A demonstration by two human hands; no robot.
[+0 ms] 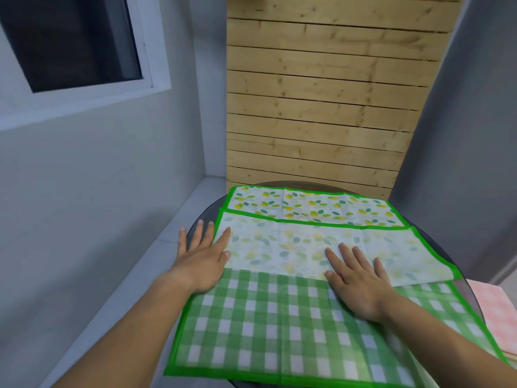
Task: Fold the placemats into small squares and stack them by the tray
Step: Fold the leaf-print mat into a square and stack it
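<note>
We look down at a wall of pale wooden slats set between grey walls, with a dark window high on the left. Below it stands a round dark glass table, almost covered by cloth.

Nearest us lies the green checked placemat, spread flat and unfolded, its green border reaching the table's near edge. Beyond it lies the leaf-print placemat, folded once along its length. Its near half is turned over onto the far half, so that a pale flap shows the faded reverse, and a strip of bright print stays bare at the far side. The crease of that fold runs along the far edge of the checked mat. At the right, just off the table, sits a pink checked cloth.

Our left hand lies flat with the fingers spread wide and holds nothing. The forefinger tip and thumb touch the flap's left end, the other fingers rest on the glass just beside it, and the heel of the palm sits on the checked mat's far left corner.

Our right hand lies flat too, fingers fanned and straight. The fingers press on the flap, while the palm rests across the crease on the checked mat.
</note>
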